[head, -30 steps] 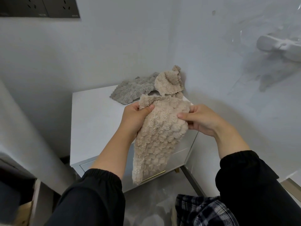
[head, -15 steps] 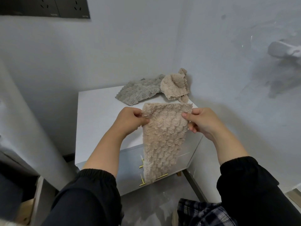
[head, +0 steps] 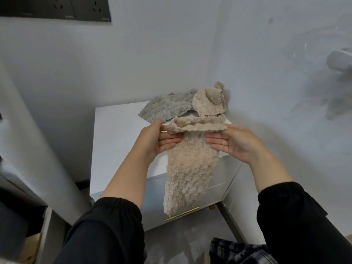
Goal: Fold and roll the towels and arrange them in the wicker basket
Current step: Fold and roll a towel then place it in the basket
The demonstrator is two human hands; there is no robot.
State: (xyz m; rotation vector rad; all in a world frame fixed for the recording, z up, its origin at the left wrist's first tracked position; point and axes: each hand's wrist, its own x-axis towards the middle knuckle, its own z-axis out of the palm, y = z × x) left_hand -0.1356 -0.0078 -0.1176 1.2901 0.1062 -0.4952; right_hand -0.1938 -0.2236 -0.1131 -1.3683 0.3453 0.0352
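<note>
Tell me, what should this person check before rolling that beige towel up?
1. Grip: left hand and right hand both pinch the beige towel at its top edge: ok.
2. Top edge turned over between the hands: ok.
3. Lower part hanging flat: it dangles and tapers unevenly: not ok.
4. Bare space on the white cabinet to lay it down: ok.
5. The wicker basket within reach: not in view, cannot tell.
6. The gray towel and second beige towel folded: both lie crumpled: not ok.

I can read nothing; the faint marks on the black plastic wall sockets (head: 55,8) at eleven o'clock are too small.
</note>
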